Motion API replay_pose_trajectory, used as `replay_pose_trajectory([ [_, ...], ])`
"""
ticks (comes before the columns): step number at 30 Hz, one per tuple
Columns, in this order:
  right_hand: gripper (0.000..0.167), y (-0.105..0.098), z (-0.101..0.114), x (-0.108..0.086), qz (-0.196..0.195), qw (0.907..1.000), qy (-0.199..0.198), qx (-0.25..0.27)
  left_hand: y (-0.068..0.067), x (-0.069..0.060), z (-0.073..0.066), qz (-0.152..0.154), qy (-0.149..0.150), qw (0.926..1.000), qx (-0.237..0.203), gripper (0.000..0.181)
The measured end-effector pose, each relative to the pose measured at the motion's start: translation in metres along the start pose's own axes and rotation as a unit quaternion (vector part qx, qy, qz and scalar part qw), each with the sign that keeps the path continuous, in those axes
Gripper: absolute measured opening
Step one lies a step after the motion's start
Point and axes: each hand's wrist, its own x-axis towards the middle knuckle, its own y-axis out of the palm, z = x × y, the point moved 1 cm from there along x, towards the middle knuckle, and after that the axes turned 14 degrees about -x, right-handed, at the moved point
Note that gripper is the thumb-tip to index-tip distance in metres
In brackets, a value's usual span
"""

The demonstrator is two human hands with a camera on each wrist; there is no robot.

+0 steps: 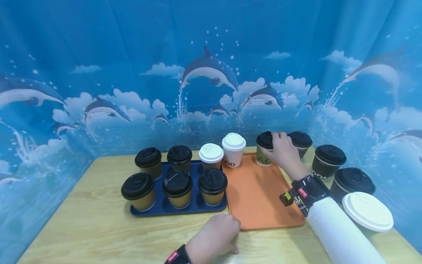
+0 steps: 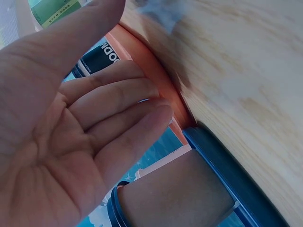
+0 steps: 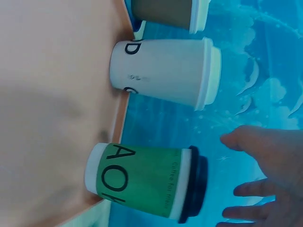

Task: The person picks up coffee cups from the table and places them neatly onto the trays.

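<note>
The orange tray [image 1: 257, 200] lies right of the blue tray [image 1: 195, 200], their long sides meeting or nearly so, and its near and middle parts are bare, leaving open room short of the two cups along its far edge. Bare table [image 1: 82, 220] runs along the near side and the left. Six cups crowd the blue tray, and four dark-lidded or white-lidded cups [image 1: 329, 157] line the table's right side, close to the right forearm. The green cup [image 1: 262, 158] stands upright at the orange tray's far right, with the white cup [image 1: 233, 156] well to its left. The right hand [image 1: 285, 152] is at the green cup's lid, fingers spread and grasping nothing; the right wrist view shows a gap between them. The left hand [image 1: 217, 234] is at the tray's near left corner, fingers loosely bent, holding nothing, well apart from the green cup. That cup reads "AO", a third letter partly cut off, with small "Coffee for" lettering; the white cup shows "OD", and a dark cup on the right shows part of a word, "OOD".
</note>
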Motion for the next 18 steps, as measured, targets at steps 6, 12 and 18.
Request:
replay_pose_trajectory([
  [6, 0.078, -0.02, -0.001, -0.029, 0.006, 0.9999, -0.011, 0.002, -0.002, 0.001, 0.001, 0.005, -0.001, 1.0, 0.003, 0.041],
  [12, 0.08, -0.05, -0.021, -0.082, -0.031, 0.9994, -0.016, -0.008, -0.004, 0.002, 0.0, 0.009, 0.001, 0.9999, 0.007, 0.041],
  [18, 0.083, -0.062, -0.078, -0.142, -0.088, 0.996, 0.015, -0.007, -0.001, 0.0, 0.0, 0.001, 0.007, 0.9999, 0.012, 0.041],
])
